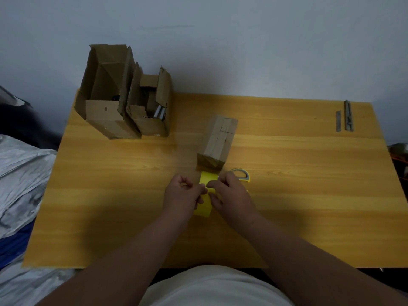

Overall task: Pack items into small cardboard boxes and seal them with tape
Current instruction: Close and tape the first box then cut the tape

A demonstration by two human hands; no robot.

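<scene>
Near the centre of the frame, slightly below the middle, both hands are meeting over a roll of yellow tape (204,208) that is lying on the wooden table (110,195). The left hand (184,197) is curling its fingers around the left side of the roll, with the thumb and forefinger pinching at the tape near its top edge. The right hand (229,195) is pinching the same spot from the right with its fingertips, the two hands touching or nearly touching there; whether a loose end of tape is being lifted cannot be told. Just above the hands, a small closed cardboard box (217,143) is lying on the table, its length running away up the frame and its seams looking taped over. Partly hidden behind the right hand, a pair of scissors with a yellow and grey handle (242,175) is lying on the table, just beside the box's near end. In the upper left of the frame, a tall open cardboard box (106,96) is standing with its flaps up, and a smaller open box (150,107) is standing against its right side with some items inside. At the upper right, two thin grey metal strips (344,117) are lying side by side on the table. Crumpled silvery fabric (19,184) is showing at the left edge.
</scene>
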